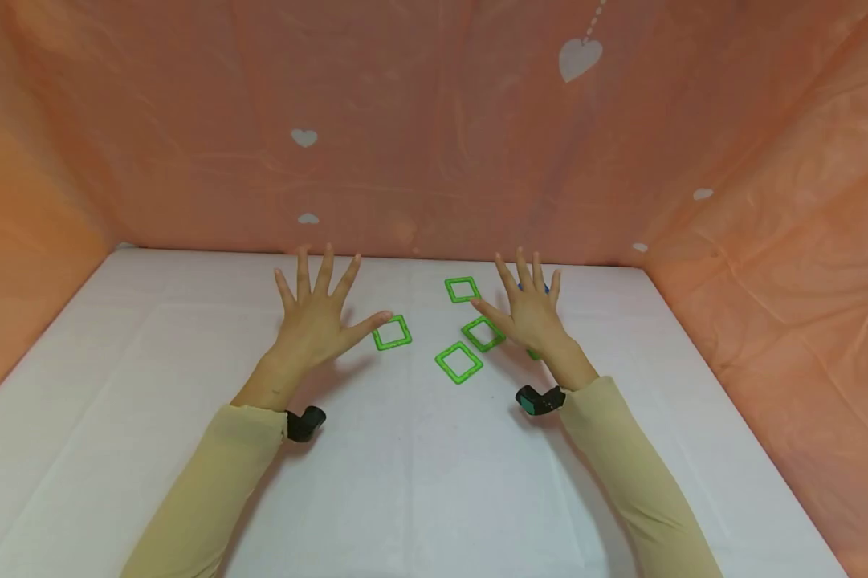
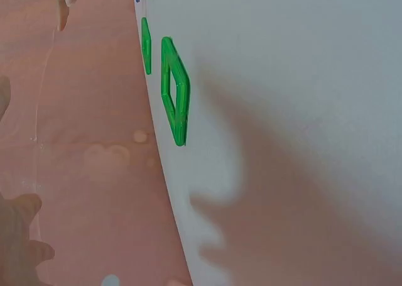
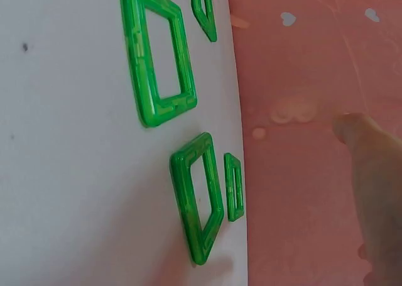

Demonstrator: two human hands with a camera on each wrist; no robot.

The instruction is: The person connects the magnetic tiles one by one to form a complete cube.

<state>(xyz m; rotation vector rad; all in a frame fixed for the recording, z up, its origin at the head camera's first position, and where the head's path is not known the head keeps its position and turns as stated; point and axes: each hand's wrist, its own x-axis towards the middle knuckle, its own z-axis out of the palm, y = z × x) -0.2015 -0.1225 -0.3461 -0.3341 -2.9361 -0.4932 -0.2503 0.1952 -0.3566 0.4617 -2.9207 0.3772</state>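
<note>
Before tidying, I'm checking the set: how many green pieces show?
5: one piece near the left thumb; far, middle and near pieces left of the right hand; another mostly hidden behind that wrist. More may be hidden.

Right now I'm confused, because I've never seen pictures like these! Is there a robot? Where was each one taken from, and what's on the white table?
No robot here! Each grip is a person's own bare hand: the left grip and the right grip.

The wide picture comes from a camera on the person's head, looking forward and down. The other two come from cameras on the wrists, so things look tipped sideways. The black gadgets by the sleeves are probably those cameras.

On the white table, four green square frames show well. A bit of green and something blue peek from behind the right grip; I can't see their full shapes.

Nothing is held: both grips hover with fingers spread.
</note>
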